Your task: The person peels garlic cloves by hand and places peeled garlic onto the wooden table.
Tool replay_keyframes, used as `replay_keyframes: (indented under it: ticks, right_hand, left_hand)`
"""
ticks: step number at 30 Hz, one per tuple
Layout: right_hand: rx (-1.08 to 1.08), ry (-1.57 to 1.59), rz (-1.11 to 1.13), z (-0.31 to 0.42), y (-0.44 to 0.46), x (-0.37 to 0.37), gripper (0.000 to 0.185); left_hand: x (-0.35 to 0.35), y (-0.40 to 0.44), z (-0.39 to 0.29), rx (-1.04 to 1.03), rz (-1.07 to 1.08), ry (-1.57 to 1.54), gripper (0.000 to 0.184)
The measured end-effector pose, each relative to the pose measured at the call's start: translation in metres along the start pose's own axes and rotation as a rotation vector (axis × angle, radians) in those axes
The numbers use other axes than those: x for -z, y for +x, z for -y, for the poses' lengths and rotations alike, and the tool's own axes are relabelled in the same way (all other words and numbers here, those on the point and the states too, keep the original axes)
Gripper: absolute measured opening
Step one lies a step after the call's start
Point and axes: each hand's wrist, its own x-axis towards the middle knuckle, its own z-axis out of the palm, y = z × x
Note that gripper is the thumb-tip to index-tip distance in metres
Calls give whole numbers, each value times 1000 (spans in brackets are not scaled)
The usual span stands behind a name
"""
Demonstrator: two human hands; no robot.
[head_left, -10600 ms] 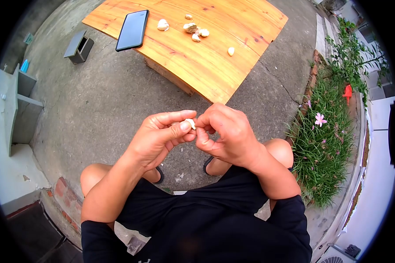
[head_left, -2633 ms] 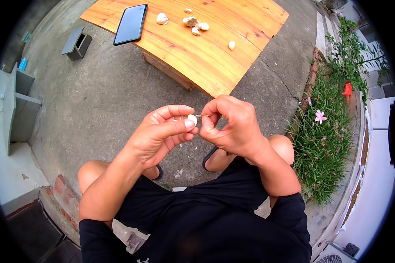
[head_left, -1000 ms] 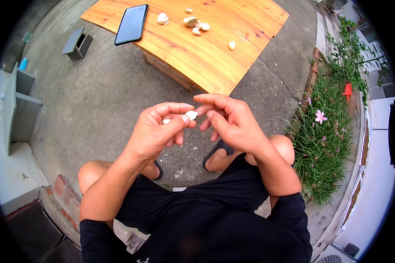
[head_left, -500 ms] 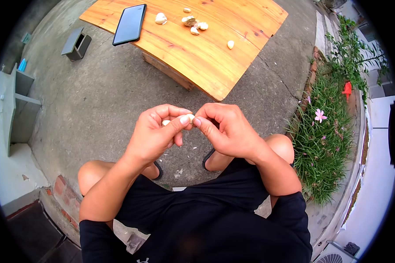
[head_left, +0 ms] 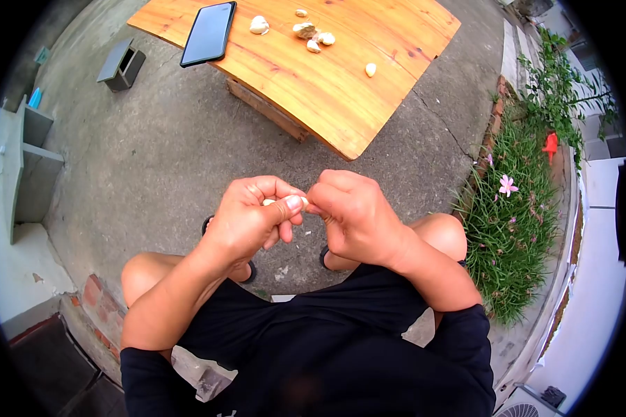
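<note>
My left hand (head_left: 247, 215) pinches a small pale garlic clove (head_left: 304, 202) between thumb and forefinger, over the ground in front of my knees. Part of a second pale piece (head_left: 268, 202) shows inside the same hand, behind the thumb. My right hand (head_left: 355, 215) is closed, its thumb and fingertips meeting the clove's right end. Much of the clove is covered by fingers. Beyond the hands, a wooden table (head_left: 327, 97) bears a garlic bulb (head_left: 259, 25), a cluster of garlic pieces (head_left: 305, 30) and a single clove (head_left: 371, 69) nearer its right edge.
A dark phone (head_left: 209, 33) lies at the table's left edge. On the concrete ground at the left is a grey box (head_left: 122, 66). A grassy bed (head_left: 511, 257) with pink flowers (head_left: 508, 185) runs along the right. My knees are below the hands.
The right hand, open beside the clove a second ago, has closed at its right end. Both hands have come slightly lower in view. Earlier, a thin strand showed between the hands; it is not visible now.
</note>
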Motion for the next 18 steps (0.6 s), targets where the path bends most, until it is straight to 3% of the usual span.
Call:
replay_keyframes:
  ticks: [4,7,10,14,18]
  right_hand:
    - [46,-50,15,-2,2,2,15]
    - [-37,105,-80,-11,1,-3,8]
    - [-150,296,-114,-10,5,3,4]
    - [-449,560,25,-8,0,7,16]
    - [-597,952,61,-10,-2,2,23]
  left_hand:
    - [2,3,4,-3,10,-59,10]
    - [-2,0,0,-113,-52,-16,15]
    - [-4,-3,-3,-218,-26,9,22]
    - [-5,-4,0,-314,-43,101,21]
    - [-4,-4,3,-520,-60,294,24]
